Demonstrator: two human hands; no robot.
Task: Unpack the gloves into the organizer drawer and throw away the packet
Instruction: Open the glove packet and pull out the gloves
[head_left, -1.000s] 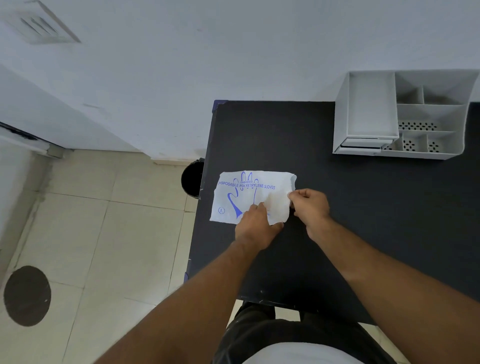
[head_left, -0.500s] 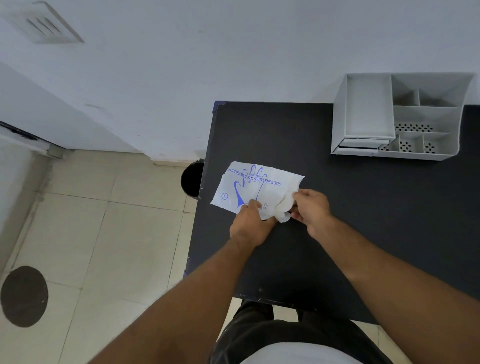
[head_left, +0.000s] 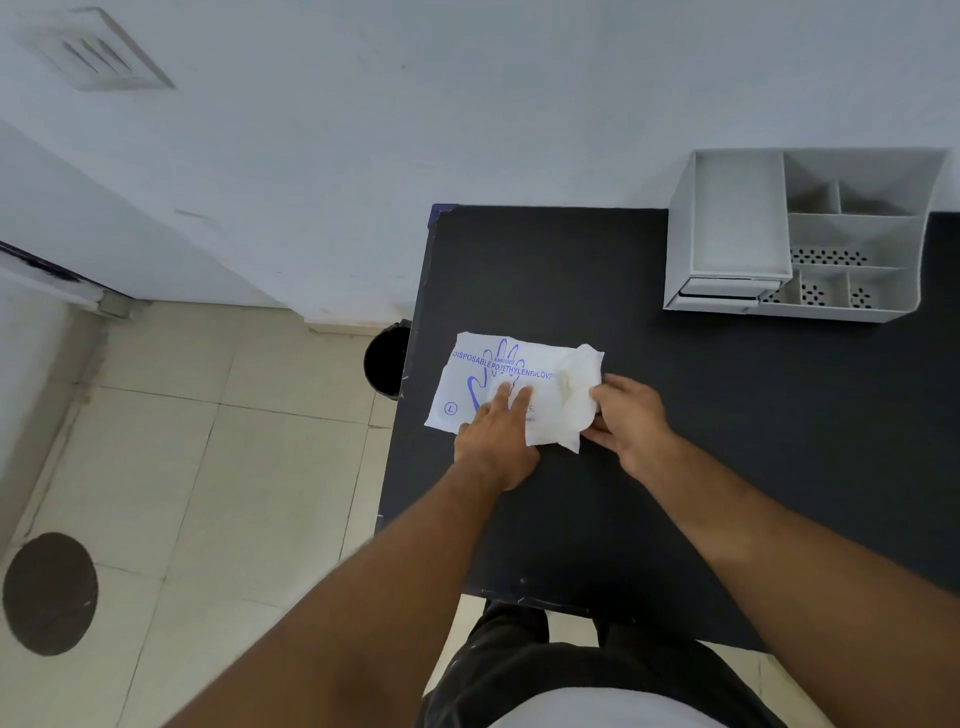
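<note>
A white glove packet (head_left: 483, 374) with blue print lies flat on the black table (head_left: 675, 415) near its left edge. My left hand (head_left: 496, 436) presses down on the packet with fingers spread. A wad of translucent white gloves (head_left: 576, 395) sticks out of the packet's right end. My right hand (head_left: 631, 421) pinches that wad at its lower right. The grey organizer (head_left: 800, 234) stands at the far right against the wall, its drawer (head_left: 727, 288) at the lower left looking nearly closed.
A black bin (head_left: 387, 358) stands on the tiled floor just left of the table, partly hidden by the table's edge. A dark round floor cover (head_left: 49, 592) lies at the lower left. White wall behind the table.
The packet, lifted and tilted half a second ago, now lies flat. My left hand went from gripping it to pressing on it. More of the glove wad is out at the right end.
</note>
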